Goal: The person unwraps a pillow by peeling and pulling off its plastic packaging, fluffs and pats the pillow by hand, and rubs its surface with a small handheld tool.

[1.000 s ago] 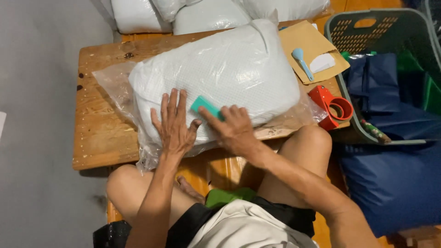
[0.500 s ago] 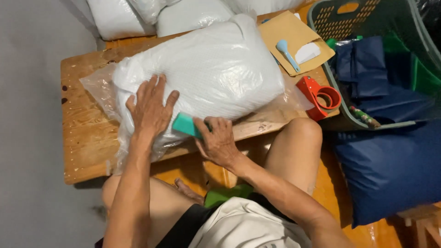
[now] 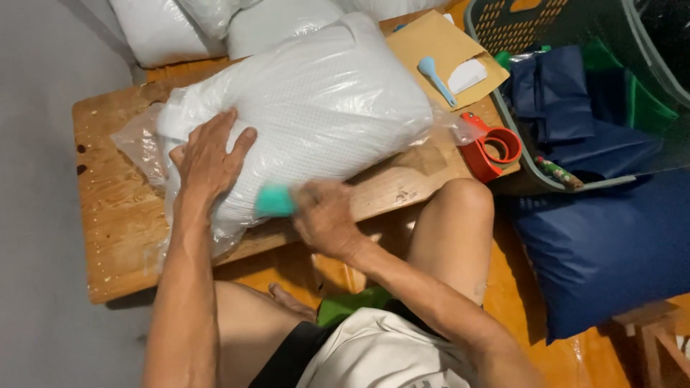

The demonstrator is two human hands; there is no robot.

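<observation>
One bagged pillow (image 3: 316, 108), left hand (image 3: 208, 158) flat, right hand (image 3: 323, 215) gripping teal scraper (image 3: 274, 201)

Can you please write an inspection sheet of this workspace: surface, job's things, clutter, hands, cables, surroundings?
Surface: low wooden table, scuffed.
Job's things: white pillow in clear plastic bag; teal tool at its near edge.
Clutter: red tape dispenser; brown envelope with a blue scoop and a white piece.
Hands: left hand flat on pillow; right hand grips teal tool, blurred.
Cables: nothing seen.
Surroundings: more pillows behind; basket with navy fabric; navy cushion on floor.
</observation>
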